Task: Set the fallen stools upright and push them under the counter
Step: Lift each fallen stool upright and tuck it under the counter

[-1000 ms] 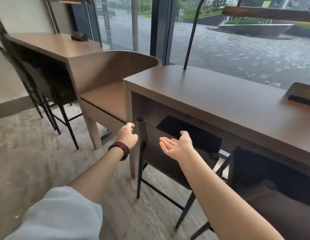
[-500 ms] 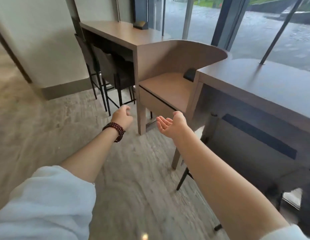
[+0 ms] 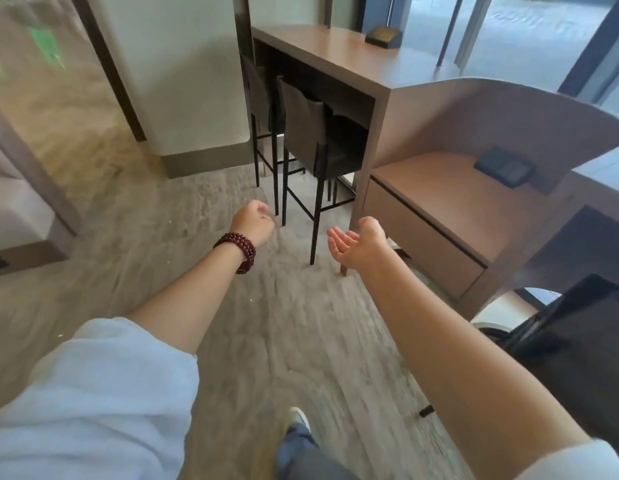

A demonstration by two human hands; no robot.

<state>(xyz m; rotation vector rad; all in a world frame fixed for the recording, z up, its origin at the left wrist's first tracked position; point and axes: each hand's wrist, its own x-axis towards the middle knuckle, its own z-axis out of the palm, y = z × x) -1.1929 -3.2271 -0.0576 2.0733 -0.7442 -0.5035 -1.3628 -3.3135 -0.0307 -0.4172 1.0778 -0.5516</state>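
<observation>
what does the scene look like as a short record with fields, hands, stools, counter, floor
left hand: loosely curled, holding nothing, beaded bracelet on wrist
right hand: open, palm up, holding nothing
stools: two dark stools upright, tucked under the far counter
counter: brown top, small dark box on it
fallen stools: none in view
floor: pale wood-grain, blurred by camera motion

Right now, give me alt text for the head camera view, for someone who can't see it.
Two bare hands reach forward holding nothing, the left hand curled, the right hand palm-up, above grey flooring. Ahead, two dark stools stand upright, tucked under a brown counter, beside a lower curved booth desk.
</observation>
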